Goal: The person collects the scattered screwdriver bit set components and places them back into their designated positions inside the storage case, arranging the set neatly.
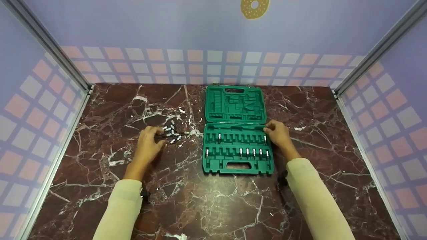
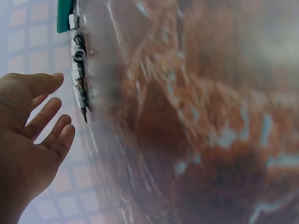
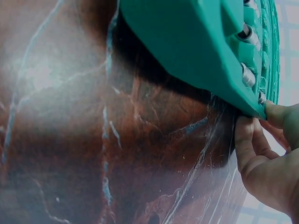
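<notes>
A: Where does the work stand?

B: Under way but well short of complete, judging by the rows. A green case (image 1: 230, 145) lies open on the marbled table (image 1: 213, 206), its lid (image 1: 235, 103) folded back on the far side.

A: What is done?

B: Eight small metal pieces (image 1: 247, 152) sit in the case. Two occupy the upper row, one toward the left and one at the right end; six occupy the lower row, one alone at the left end and five grouped at the right.

A: And what is left?

B: A cluster of loose pieces (image 1: 169, 135) lies on the table to the left of the case, well apart from it and too jumbled for a firm count. Most upper slots (image 1: 236, 138) stand bare, as does a run in the lower row.

A: The hands?

B: The left hand (image 1: 146, 143) reaches beside the cluster, thumb apart from loosely bent fingers, nothing visible between them; whether a fingertip touches a piece, I cannot tell. The right hand (image 1: 281, 135) pinches the case's right edge near the hinge, apparently steadying it.
</notes>
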A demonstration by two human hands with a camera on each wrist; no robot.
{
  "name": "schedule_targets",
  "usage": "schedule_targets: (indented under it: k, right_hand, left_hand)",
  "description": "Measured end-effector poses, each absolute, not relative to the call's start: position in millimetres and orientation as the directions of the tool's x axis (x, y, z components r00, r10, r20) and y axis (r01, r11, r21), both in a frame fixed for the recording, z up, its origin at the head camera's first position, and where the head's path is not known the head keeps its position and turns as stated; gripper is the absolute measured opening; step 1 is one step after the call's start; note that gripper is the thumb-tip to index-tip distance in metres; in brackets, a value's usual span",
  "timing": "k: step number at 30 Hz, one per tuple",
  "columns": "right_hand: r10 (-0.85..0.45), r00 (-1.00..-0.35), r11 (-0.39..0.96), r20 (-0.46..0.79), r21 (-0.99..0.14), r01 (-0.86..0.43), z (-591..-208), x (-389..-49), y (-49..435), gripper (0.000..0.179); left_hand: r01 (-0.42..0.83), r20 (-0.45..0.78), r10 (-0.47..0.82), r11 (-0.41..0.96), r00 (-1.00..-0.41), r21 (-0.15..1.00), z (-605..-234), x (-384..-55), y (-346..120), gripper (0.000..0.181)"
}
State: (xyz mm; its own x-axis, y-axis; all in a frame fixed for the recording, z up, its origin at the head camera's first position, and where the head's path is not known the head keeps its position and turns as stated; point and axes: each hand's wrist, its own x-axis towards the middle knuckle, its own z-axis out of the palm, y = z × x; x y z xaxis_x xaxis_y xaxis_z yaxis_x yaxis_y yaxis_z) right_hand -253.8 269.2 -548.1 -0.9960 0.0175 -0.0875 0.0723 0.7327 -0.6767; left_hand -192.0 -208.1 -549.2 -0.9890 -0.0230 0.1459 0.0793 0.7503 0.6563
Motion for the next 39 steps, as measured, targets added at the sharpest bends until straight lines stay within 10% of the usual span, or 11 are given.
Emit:
schedule_targets:
  k: [39]
  right_hand:
    - [0.032,-0.995,0.729,-0.096,-0.679,0.089,-548.8,-252.7,269.2,0.022]
  left_hand:
    - [0.117,0.179,0.019,0.821,-0.984,0.559,-562.0,-216.6,-218.6,0.014]
